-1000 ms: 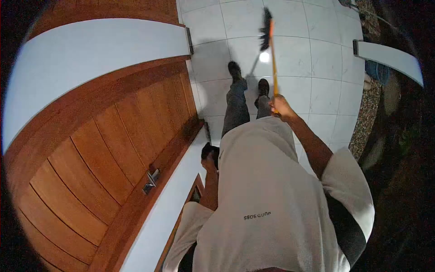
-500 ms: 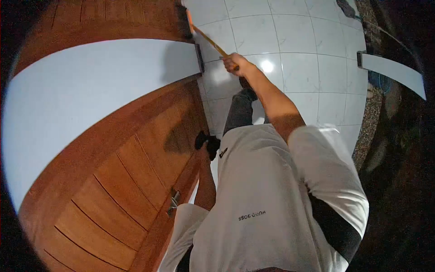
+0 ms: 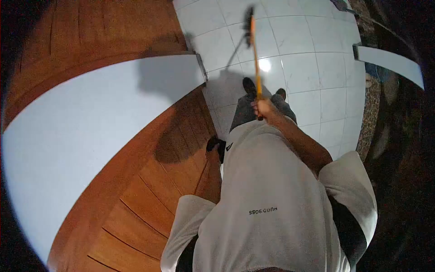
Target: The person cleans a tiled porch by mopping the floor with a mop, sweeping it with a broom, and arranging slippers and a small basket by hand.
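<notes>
My right hand [image 3: 266, 111] is closed around the lower end of a long-handled brush [image 3: 258, 75] in front of my waist. The handle is yellow-orange and points forward, away from me. At its far end is a dark, bristly head, blurred by motion, over the white tiled floor [image 3: 299, 36]. Low at my left side, my left hand [image 3: 212, 154] is closed on a black object [image 3: 217, 144] beside my shirt. What kind of object this is, I cannot make out, and the fingers are mostly dark.
To the left run a brown wooden panelled door [image 3: 149, 190], a white wall section [image 3: 99, 109] and another wooden panel [image 3: 104, 27]. My dark shoes [image 3: 248, 85] stand on the tiles. Along the right are a pebbled edge [image 3: 369, 104] and a white post [image 3: 389, 63].
My right hand has drawn back toward my waist and slightly right. The brush head has swung right, away from the wall's corner, over the tiles. My left hand still grips the black object.
</notes>
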Tool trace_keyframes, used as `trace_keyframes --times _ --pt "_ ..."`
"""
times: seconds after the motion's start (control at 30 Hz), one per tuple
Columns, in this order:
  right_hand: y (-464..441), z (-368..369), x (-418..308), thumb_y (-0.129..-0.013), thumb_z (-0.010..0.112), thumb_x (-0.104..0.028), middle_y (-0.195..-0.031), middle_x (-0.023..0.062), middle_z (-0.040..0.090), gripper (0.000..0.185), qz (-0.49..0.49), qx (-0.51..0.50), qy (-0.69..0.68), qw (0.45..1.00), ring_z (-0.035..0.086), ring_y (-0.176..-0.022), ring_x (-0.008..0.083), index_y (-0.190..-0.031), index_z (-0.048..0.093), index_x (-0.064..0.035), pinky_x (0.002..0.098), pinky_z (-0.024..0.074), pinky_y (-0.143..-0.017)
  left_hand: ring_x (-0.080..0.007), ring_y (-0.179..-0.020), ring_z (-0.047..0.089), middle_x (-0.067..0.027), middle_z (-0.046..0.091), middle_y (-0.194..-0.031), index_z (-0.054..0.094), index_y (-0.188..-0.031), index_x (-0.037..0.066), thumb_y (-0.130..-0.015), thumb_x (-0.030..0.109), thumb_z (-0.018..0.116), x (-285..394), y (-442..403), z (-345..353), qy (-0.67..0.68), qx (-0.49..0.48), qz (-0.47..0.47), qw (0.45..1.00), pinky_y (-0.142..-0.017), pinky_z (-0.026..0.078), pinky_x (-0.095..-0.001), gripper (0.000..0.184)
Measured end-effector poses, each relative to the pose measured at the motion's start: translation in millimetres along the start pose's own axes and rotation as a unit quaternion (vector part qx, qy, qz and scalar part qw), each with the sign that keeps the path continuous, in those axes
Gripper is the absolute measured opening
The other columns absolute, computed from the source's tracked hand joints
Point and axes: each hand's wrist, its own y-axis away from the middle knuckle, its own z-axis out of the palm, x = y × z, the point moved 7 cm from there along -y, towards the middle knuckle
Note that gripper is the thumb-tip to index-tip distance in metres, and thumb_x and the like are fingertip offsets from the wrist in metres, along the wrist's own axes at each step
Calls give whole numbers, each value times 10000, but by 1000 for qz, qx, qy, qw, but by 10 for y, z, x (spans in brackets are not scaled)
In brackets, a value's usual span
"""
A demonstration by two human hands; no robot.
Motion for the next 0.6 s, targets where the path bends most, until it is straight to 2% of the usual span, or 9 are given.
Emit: trace_keyframes --times 0.07,0.13,0.2,0.27,0.33,0.4,0.47,0.53,0.6 --pt "17 80 -132 -813 416 -124 -523 0 429 152 -15 -69 -64 995 379 -414 104 -784 536 -36 244 333 -392 -237 -833 549 -72 521 -1117 485 -1136 -17 -751 155 610 246 -266 50 -167 40 74 982 -756 459 -325 439" --pt "-59 313 -239 -805 455 -102 -512 -21 379 102 -3 -149 -154 977 346 -403 81 -763 530 -47 224 301 -380 -248 -862 549 -113 566 -1026 516 -1082 -43 -746 203 627 -322 -556 143 65 -111 -443 887 -765 451 -321 431" --pt "-582 364 -127 -805 479 -101 -505 -28 350 91 37 -222 -271 936 329 -398 68 -746 525 -49 207 282 -381 -257 -919 531 -150 558 -1035 516 -1074 -46 -734 260 650 972 -511 311 -190 36 128 973 -804 426 -323 477" --pt "-969 206 -241 -809 483 -104 -503 -30 344 101 47 -226 -272 934 325 -396 66 -738 523 -45 199 278 -385 -259 -950 507 -159 527 -1088 518 -1054 -58 -714 237 674 2193 -78 780 -330 70 53 940 -829 402 -327 477" --pt "-1068 -121 -197 -797 507 -84 -518 -29 353 84 106 -139 -220 960 329 -402 69 -732 515 -31 201 280 -394 -256 -968 495 -154 520 -1098 521 -1051 -55 -706 216 681 1819 -431 641 -300 110 -19 947 -839 394 -327 467" --pt "-1012 -753 -376 -776 528 -75 -593 -15 417 82 -145 -208 -193 948 380 -474 75 -789 533 5 196 316 -438 -253 -987 483 -148 512 -1108 525 -1047 -53 -699 195 689 1382 -724 638 -272 146 -96 946 -849 386 -327 458" --pt "-901 -1317 39 -758 542 -69 -686 0 483 149 -96 -333 -344 873 432 -562 82 -867 550 31 191 356 -489 -250 -997 478 -140 516 -1098 537 -1032 -49 -700 166 687 1526 -550 801 -241 87 126 958 -847 390 -327 423" --pt "-709 -2431 259 -768 504 -108 -634 -41 418 273 -218 -136 -168 952 400 -502 50 -989 521 51 188 366 -457 -250 -993 479 -138 520 -1089 544 -1021 -46 -700 161 685 1449 -356 935 -217 71 172 958 -842 393 -329 408" --pt "-533 -3449 601 -792 400 -95 -566 -44 353 228 -39 -47 -390 919 345 -431 42 -950 510 28 176 323 -374 -251 -979 485 -138 525 -1075 548 -1011 -44 -699 169 684 1061 -355 953 -192 89 90 973 -834 398 -334 402"
